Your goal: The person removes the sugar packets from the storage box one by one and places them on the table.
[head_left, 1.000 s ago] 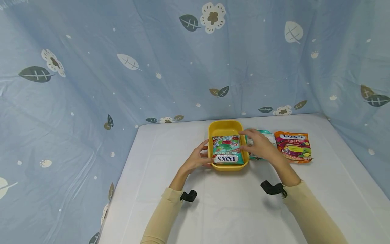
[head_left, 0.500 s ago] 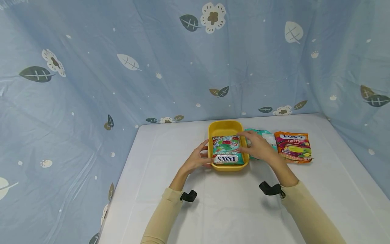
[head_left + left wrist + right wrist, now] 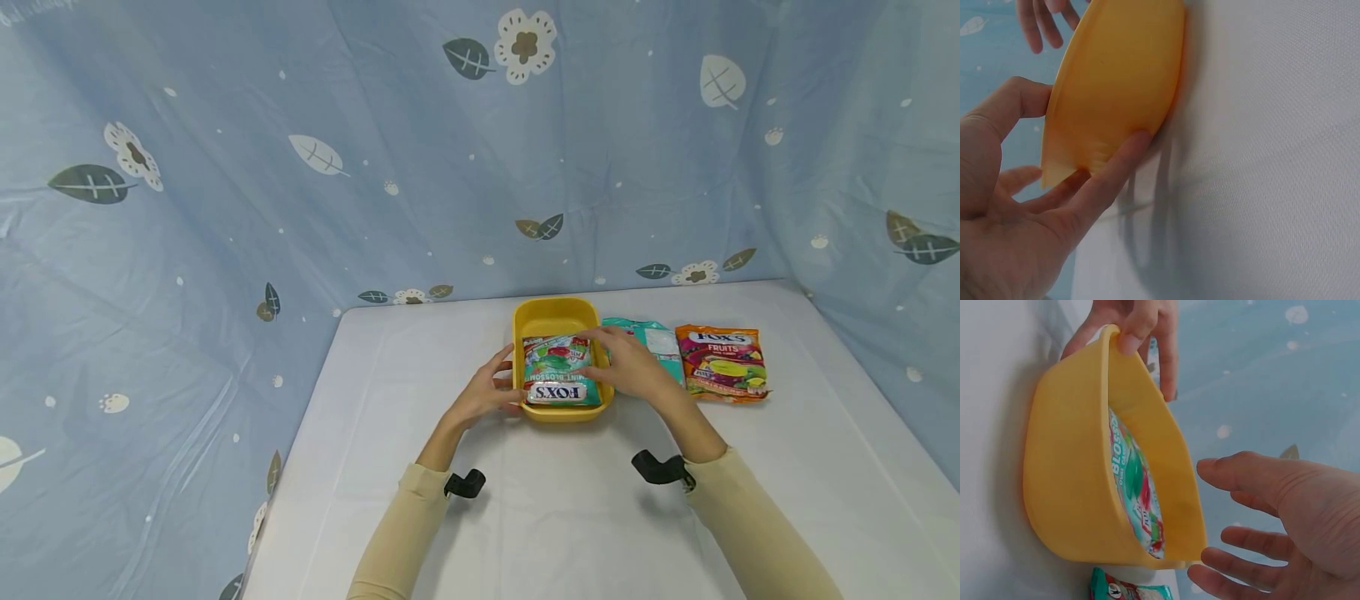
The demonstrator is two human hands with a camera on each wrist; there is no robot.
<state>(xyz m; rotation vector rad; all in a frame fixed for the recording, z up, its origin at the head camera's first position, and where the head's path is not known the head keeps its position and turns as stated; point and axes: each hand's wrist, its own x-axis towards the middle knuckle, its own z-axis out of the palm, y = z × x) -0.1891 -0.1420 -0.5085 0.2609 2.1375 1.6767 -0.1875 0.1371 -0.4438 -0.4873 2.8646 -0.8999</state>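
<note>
A yellow plastic bin (image 3: 555, 317) stands on the white table, with a teal Fox's Mint Blossom candy bag (image 3: 557, 367) lying inside, its print upside down in the head view. My left hand (image 3: 480, 393) grips the bin's near left corner: the right wrist view shows its thumb over the rim, and the left wrist view shows fingers against the outer wall (image 3: 1116, 75). Over the right rim hovers my right hand (image 3: 636, 367), its fingers spread and relaxed above the candy bag. Nothing is in that hand (image 3: 1310, 519) in the right wrist view.
Right of the bin lies another teal candy bag (image 3: 662, 343), partly hidden by my right hand. Beside it is an orange and purple Fox's Fruits bag (image 3: 723, 367). A blue patterned curtain (image 3: 450, 167) rises behind the table's far edge.
My right hand has shifted slightly left, further over the bin, uncovering more of the teal bag on the table. The left hand and the bin stay in place.
</note>
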